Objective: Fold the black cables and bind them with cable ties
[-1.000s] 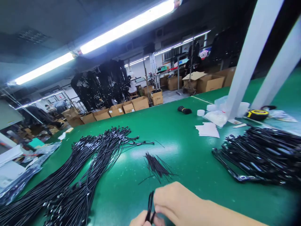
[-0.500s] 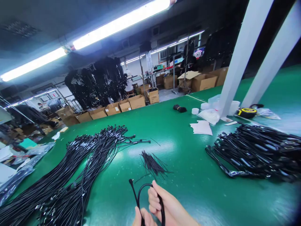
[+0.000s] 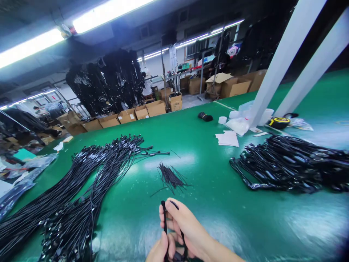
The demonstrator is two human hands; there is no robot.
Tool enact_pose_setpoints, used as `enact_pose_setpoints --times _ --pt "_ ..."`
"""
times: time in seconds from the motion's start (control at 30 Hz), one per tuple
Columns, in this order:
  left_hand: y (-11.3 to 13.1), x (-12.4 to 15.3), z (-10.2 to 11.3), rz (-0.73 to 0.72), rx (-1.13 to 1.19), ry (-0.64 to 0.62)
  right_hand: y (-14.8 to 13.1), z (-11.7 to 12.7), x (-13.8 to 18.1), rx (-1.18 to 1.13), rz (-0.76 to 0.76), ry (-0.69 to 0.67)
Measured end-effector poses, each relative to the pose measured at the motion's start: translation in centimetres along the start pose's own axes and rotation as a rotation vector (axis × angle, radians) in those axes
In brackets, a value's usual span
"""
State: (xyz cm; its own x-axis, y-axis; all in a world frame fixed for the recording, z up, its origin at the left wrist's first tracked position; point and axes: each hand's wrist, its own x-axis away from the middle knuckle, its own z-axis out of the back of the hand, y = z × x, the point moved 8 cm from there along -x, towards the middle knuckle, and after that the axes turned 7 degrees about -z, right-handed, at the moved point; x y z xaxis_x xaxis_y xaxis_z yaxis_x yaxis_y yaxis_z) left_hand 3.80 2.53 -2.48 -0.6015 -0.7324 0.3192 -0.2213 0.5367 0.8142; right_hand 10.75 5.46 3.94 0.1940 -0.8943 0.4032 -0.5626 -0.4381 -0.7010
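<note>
In the head view, the left hand [image 3: 158, 250] and right hand [image 3: 188, 223] meet at six o'clock, above the green worktop [image 3: 131, 214]. Between them is a looped black cable [image 3: 165, 222], its end pointing towards twelve o'clock. The left hand pinches it lower down, thumb and fingers closed; the right hand's fingers curl round it, thumb pressed near the end. From the hands, a pile of thin black strips [image 3: 170, 176] lies at twelve o'clock, long black cables [image 3: 68, 182] spread from nine to eleven, and heaped black cables [image 3: 283, 163] lie at two.
</note>
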Motion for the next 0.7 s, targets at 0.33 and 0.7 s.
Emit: enact_pose_setpoints --times 0.33,0.7 --pt "0.5 0.0 -3.0 -0.131 -0.152 -0.107 -2.3 -1.2 0.8 0.005 0.142 -0.111" --pt "-1.5 0.7 -4.2 0.1 0.063 -0.075 -3.1 -1.0 0.1 0.168 0.191 -0.133"
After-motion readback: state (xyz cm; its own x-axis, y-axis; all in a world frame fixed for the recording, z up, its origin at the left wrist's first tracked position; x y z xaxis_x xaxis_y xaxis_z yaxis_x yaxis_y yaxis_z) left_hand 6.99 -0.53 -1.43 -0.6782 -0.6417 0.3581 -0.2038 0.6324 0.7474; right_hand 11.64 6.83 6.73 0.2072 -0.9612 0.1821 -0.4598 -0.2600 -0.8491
